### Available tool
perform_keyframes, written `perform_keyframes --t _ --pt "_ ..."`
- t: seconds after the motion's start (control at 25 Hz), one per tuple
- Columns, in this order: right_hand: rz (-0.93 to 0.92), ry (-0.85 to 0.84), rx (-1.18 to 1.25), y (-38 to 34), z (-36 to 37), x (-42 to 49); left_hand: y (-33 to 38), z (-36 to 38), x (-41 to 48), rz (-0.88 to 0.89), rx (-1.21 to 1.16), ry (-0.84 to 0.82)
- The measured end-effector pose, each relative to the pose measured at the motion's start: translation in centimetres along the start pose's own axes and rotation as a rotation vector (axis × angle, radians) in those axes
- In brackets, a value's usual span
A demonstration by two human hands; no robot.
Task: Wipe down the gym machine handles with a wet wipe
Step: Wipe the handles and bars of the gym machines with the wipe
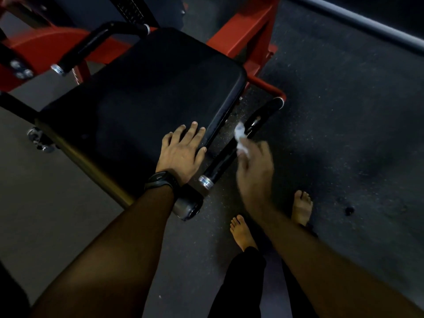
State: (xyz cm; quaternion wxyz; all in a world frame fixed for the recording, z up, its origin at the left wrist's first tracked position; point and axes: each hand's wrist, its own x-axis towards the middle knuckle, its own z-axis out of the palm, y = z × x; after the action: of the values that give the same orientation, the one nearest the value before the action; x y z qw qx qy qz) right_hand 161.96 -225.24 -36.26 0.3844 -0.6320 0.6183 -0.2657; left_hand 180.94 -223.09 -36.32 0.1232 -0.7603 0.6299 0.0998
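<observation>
A black padded seat (146, 92) of a red-framed gym machine fills the middle. To its right runs a black handle (221, 162) with a silver end cap. My right hand (254, 171), blurred, grips a crumpled white wet wipe (241, 141) pressed against that handle partway along it. Flat on the seat's near right corner rests my left hand (181, 152), fingers spread, holding nothing; a dark watch sits on its wrist. A second black handle (91, 45) with silver caps lies at the seat's far left.
The red frame (254, 35) rises behind and right of the seat, with a red foot bar near the handle's far end. Dark speckled rubber floor (344, 134) spreads to the right. My bare feet (243, 232) stand just below the handle. A grey rail crosses the top right.
</observation>
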Motion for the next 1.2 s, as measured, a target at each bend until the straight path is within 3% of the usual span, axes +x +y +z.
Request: perform_keyframes --t 0.16,0.24,0.36,0.48,0.64,0.76,0.8,0.88,0.96,1.08,1.16,1.2 --pt "0.444 0.177 0.543 -2.3 2.6 -2.3 -0.1 -0.1 0.0 -0.009 0.016 0.001" --pt "0.593 0.211 0.633 -2.7 3.0 -2.9 -0.2 0.0 0.0 -0.006 0.019 0.002" --pt "0.719 0.156 0.678 -3.6 3.2 -4.3 -0.1 0.1 0.0 0.004 0.024 0.016" --pt "0.848 0.205 0.789 -3.0 3.6 -2.5 0.0 0.0 0.0 0.000 0.029 0.016" --pt "0.912 -0.023 0.839 -3.5 2.9 -3.6 -0.1 0.0 0.0 -0.006 0.002 0.017" --pt "0.903 0.058 1.005 -2.4 1.1 -0.4 0.0 -0.5 0.7 0.013 -0.019 0.043" --pt "0.841 0.088 0.990 -2.1 1.0 0.4 0.0 -0.8 1.3 0.019 -0.034 0.048" --pt "0.590 0.135 0.707 -1.8 1.1 0.2 0.0 -1.2 2.5 0.035 -0.050 0.049" --pt "0.002 0.139 0.323 -1.5 1.6 -1.0 0.2 -0.9 3.4 0.061 -0.038 0.037" --pt "-0.779 -0.249 -0.179 0.6 0.0 3.4 0.4 -0.4 3.8 0.083 -0.007 0.006" --pt "-0.926 -0.377 -0.389 1.4 -1.9 7.2 0.6 -0.4 3.9 0.076 -0.002 0.020" --pt "-0.858 -0.408 -0.420 1.2 -2.4 7.9 0.6 -0.4 4.0 0.074 0.000 0.027"
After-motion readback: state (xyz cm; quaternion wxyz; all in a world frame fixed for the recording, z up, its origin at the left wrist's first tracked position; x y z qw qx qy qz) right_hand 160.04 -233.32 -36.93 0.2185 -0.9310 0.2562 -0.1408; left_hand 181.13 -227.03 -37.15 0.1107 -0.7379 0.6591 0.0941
